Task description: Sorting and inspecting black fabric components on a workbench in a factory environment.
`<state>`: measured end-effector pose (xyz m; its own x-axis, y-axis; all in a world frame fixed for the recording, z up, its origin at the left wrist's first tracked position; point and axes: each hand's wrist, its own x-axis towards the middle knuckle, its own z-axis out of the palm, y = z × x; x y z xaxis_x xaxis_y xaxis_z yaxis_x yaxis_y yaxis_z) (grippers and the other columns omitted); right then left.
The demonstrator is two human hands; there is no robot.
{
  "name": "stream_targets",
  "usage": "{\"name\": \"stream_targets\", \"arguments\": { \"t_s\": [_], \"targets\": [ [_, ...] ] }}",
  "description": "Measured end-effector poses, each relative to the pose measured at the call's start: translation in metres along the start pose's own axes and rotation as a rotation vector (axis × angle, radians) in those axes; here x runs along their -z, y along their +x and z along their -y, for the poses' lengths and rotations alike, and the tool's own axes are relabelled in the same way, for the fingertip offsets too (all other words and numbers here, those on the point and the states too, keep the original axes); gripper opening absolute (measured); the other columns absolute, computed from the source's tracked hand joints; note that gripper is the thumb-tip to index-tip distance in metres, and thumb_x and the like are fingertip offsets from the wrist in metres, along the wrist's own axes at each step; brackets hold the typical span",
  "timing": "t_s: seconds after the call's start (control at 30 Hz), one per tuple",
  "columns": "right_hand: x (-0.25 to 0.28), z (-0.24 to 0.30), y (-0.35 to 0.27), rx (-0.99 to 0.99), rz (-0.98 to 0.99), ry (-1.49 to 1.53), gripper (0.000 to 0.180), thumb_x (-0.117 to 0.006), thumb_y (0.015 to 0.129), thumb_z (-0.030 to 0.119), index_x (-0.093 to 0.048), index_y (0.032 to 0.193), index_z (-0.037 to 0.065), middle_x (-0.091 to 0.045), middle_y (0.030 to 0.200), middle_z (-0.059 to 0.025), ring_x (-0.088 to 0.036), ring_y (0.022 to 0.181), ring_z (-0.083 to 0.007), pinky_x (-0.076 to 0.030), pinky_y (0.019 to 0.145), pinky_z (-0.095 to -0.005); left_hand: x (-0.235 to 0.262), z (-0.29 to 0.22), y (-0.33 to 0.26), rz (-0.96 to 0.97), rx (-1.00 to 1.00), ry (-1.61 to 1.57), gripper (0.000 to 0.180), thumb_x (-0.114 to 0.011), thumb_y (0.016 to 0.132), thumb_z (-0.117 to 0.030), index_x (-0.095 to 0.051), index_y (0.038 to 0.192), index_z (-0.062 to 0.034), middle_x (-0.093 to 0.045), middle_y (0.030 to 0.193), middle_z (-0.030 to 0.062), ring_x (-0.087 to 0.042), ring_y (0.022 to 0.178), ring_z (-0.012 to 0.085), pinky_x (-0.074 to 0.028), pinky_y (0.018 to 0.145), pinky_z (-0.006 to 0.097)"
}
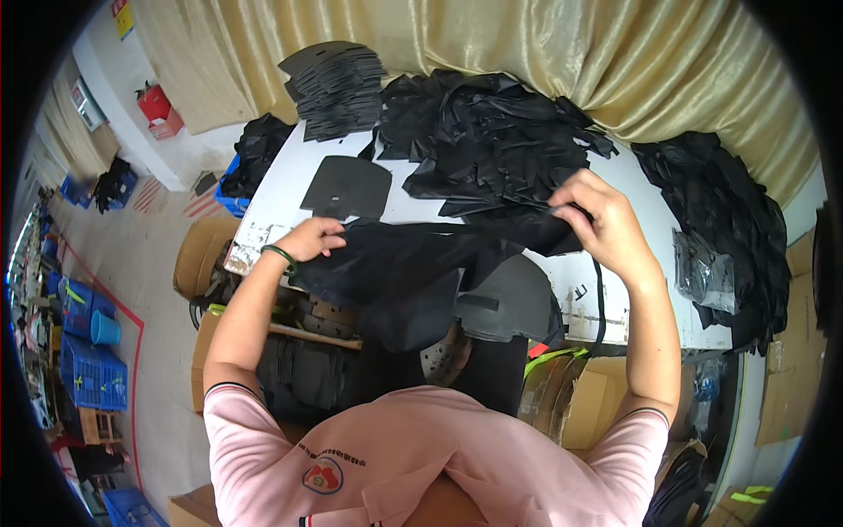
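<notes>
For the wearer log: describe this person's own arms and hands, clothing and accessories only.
Both forearms are bare. The left hand has a dark green bangle at its wrist; the right hand wears nothing. Short pink sleeves with dark-striped cuffs end above the elbows.

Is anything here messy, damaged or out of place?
The white table's front edge is chipped and worn. Loose black fabric pieces sprawl untidily behind the black fabric held in both hands.

— How are the arms set?
— Both forearms reach forward, elbows bent. The left hand (314,237) is curled closed, knuckles up.
— And the other?
— The right hand (606,221) pinches shut, raised higher.
</notes>
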<state>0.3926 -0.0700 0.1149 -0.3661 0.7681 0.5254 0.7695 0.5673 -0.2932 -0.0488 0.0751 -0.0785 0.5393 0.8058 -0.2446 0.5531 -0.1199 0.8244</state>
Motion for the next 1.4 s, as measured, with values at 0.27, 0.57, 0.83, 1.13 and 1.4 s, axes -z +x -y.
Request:
{"name": "stream_targets", "arguments": {
  "t_s": [0.27, 0.57, 0.83, 1.13, 1.4],
  "targets": [
    [0.022, 0.066, 0.082, 0.327, -0.022, -0.227, 0.010, -0.066, 0.076, 0.006, -0.062, 0.084, 0.006, -0.062, 0.081, -0.0081, -0.064, 0.076, -0.0299, -0.051, 0.065, -0.0399, -0.064, -0.047, 0.015, 0.434, -0.154, -0.008, 0.037, -0.061, 0.091, -0.011, -0.055, 0.125, 0.0009, -0.063, 0.112, 0.0028, -0.059, 0.098, 0.0096, -0.047, 0.088, 0.025],
    [0.019, 0.099, 0.137, 0.370, 0.073, -0.301, 0.014, -0.059, 0.073, -0.001, -0.065, 0.085, 0.005, -0.069, 0.085, -0.0105, -0.067, 0.084, -0.0283, -0.052, 0.071, -0.0393, -0.058, -0.136, -0.011, 0.293, -0.568, -0.947, 0.062, -0.066, 0.088, -0.021, -0.040, 0.140, 0.0021, -0.050, 0.137, 0.0092, -0.045, 0.126, 0.0150, -0.034, 0.107, 0.032],
    [0.026, 0.098, 0.122, 0.273, 0.099, -0.192, 0.011, -0.064, 0.076, -0.001, -0.060, 0.086, 0.000, -0.061, 0.080, -0.0138, -0.062, 0.080, -0.0318, -0.048, 0.070, -0.0369, -0.049, -0.146, -0.021, 0.318, -0.301, -0.316, 0.048, -0.079, 0.078, -0.022, -0.060, 0.112, 0.0061, -0.067, 0.105, 0.0080, -0.060, 0.095, 0.0143, -0.048, 0.086, 0.029],
    [0.026, -0.013, 0.047, -0.182, 0.148, -0.036, 0.011, -0.064, 0.078, -0.006, -0.055, 0.084, -0.004, -0.054, 0.073, -0.0100, -0.051, 0.070, -0.0174, -0.044, 0.071, -0.0277, -0.011, -0.047, -0.042, 0.078, -0.231, 0.052, 0.039, -0.073, 0.083, -0.021, -0.061, 0.111, 0.0050, -0.068, 0.098, 0.0129, -0.062, 0.090, 0.0155, -0.049, 0.081, 0.031],
    [-0.006, -0.036, -0.009, -0.119, 0.013, 0.045, 0.010, -0.064, 0.078, -0.007, -0.062, 0.085, 0.000, -0.059, 0.079, -0.0095, -0.058, 0.075, -0.0213, -0.045, 0.069, -0.0290, 0.035, -0.036, -0.057, -0.690, -0.443, 0.219, 0.020, -0.063, 0.083, 0.000, -0.069, 0.102, -0.0028, -0.070, 0.099, 0.0137, -0.067, 0.095, 0.0228, -0.052, 0.083, 0.032]
  ]
}}
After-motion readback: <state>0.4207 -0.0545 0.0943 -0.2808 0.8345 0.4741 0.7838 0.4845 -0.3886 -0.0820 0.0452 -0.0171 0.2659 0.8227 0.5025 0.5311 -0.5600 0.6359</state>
